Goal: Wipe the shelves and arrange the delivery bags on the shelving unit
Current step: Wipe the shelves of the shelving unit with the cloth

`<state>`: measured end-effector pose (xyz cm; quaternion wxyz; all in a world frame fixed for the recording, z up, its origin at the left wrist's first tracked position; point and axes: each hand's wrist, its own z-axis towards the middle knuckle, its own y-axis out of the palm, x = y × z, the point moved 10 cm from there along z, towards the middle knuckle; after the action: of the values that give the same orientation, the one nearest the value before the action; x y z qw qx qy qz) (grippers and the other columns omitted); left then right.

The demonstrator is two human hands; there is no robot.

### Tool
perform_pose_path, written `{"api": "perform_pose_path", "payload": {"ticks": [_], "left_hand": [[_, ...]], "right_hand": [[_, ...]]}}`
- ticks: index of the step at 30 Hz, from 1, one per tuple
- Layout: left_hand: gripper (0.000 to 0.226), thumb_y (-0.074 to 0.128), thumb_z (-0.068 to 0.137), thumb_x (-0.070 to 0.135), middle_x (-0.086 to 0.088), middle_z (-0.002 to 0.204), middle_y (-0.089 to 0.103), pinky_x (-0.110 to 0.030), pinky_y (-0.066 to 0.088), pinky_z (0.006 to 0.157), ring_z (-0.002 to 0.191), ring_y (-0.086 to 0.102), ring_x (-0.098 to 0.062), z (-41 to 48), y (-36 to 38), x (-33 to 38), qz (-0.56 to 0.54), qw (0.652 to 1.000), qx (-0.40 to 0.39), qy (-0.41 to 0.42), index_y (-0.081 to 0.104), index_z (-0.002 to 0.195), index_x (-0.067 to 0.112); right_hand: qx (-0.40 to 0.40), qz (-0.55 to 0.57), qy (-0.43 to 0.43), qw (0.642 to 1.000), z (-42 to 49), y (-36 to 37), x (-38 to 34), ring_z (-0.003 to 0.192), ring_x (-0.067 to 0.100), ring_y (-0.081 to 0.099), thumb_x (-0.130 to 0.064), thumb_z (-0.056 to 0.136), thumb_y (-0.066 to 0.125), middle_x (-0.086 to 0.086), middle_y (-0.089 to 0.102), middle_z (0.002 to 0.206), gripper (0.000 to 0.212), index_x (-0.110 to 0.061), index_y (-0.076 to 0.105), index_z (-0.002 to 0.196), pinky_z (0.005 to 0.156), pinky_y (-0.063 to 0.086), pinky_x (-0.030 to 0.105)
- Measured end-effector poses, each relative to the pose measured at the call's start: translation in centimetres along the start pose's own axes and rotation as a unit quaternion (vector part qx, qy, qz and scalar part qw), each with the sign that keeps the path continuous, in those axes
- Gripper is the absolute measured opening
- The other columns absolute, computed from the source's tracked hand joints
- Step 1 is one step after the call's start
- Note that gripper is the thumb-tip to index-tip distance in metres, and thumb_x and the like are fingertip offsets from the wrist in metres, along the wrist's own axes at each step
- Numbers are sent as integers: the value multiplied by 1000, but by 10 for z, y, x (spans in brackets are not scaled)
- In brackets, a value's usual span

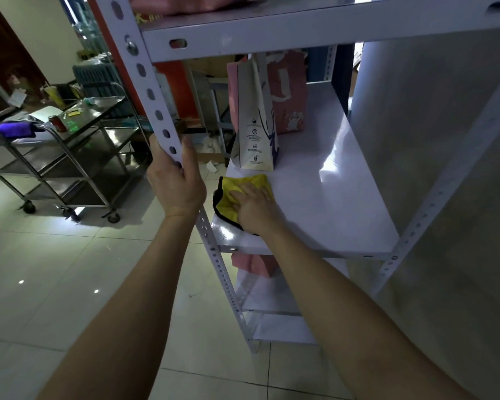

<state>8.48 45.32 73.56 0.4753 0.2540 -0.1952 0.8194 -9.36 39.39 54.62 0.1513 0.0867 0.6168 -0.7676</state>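
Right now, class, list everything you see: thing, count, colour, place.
shelf: one, white, middle of unit
post: one, white, unit's front left
cloth: one, yellow, near left of shelf
cream bag: one, cream, upright behind cloth
pink bag: one, pink, behind cream bag
lower bag: one, pink, shelf below
trolley: one, steel, floor at left
purple cloth: one, purple, on trolley
left hand: one, grips post
right hand: one, flat on cloth

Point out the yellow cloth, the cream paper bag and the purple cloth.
yellow cloth (251, 181): head view, upper fold.
cream paper bag (254, 134): head view, printed side.
purple cloth (12, 129): head view, middle.
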Motion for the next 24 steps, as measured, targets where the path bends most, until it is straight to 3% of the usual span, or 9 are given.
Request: {"api": "perform_pose_path", "payload": {"ticks": [5, 7, 9, 10, 12, 14, 17, 20, 24], "left_hand": [[65, 42, 110, 60, -4, 91, 62, -35, 49, 61, 68, 52, -7, -1, 1, 0, 34, 999, -4, -8, 56, 121, -2], [63, 46, 110, 58, -12, 115, 61, -40, 54, 85, 98, 58, -15, -3, -5, 4, 82, 996, 22, 6, 55, 131, -1], [53, 55, 111, 43, -19, 137, 50, -41, 44, 109, 127, 50, -27, -16, -16, 21, 143, 983, 77, 84, 48, 143, 1], [49, 56, 110, 36, -19, 142, 45, -43, 40, 114, 133, 45, -30, -29, -15, 34, 160, 974, 87, 137, 45, 145, 5], [46, 61, 104, 28, -13, 142, 41, -50, 41, 112, 133, 43, -33, -65, 7, 55, 156, 961, 38, 226, 45, 142, 9], [41, 64, 102, 23, -18, 138, 48, -55, 43, 107, 128, 50, -39, -104, 45, 61, 157, 949, -71, 264, 53, 137, 7], [30, 57, 109, 20, -23, 128, 58, -52, 41, 104, 118, 57, -45, -138, 99, 32, 186, 942, -189, 204, 63, 130, -1], [32, 51, 112, 24, -24, 125, 59, -52, 42, 101, 116, 56, -46, -152, 124, -10, 232, 932, -240, 141, 62, 127, -2], [40, 44, 113, 34, -21, 123, 59, -52, 43, 101, 117, 55, -42, -158, 131, -32, 248, 923, -275, 107, 61, 127, 0]], "right_hand": [[-23, -26, 54, 998, -16, -30, 97, 151, 28, 31, -33, 110, 37, 6, 32, 167, 52, -30, 36, 161, 125, 21, 45], [17, -55, 134, 989, -27, -54, 165, 148, 31, 36, -32, 108, 42, 12, 37, 164, 52, -28, 39, 160, 123, 26, 46], [62, -75, 231, 968, -48, -79, 222, 144, 37, 41, -27, 104, 49, 16, 43, 158, 51, -28, 45, 155, 122, 28, 49], [62, -81, 266, 959, -56, -86, 235, 144, 38, 40, -25, 102, 52, 17, 43, 156, 52, -28, 46, 154, 122, 26, 50], [54, -86, 287, 952, -62, -87, 229, 146, 38, 36, -23, 99, 55, 18, 40, 157, 56, -27, 46, 154, 123, 20, 53], [43, -72, 262, 961, -65, -75, 194, 145, 38, 37, -25, 96, 56, 17, 42, 156, 56, -28, 49, 152, 123, 22, 54], [68, -66, 166, 982, -91, -57, 123, 138, 37, 45, -36, 93, 49, 13, 52, 150, 50, -29, 62, 141, 117, 30, 56], [114, -38, 95, 988, -122, -62, 99, 132, 36, 52, -32, 93, 48, 11, 60, 139, 45, -24, 69, 132, 111, 38, 54], [145, -40, 207, 967, -137, -80, 166, 135, 37, 52, -32, 94, 49, 13, 60, 142, 45, -24, 69, 134, 114, 32, 50]]}}
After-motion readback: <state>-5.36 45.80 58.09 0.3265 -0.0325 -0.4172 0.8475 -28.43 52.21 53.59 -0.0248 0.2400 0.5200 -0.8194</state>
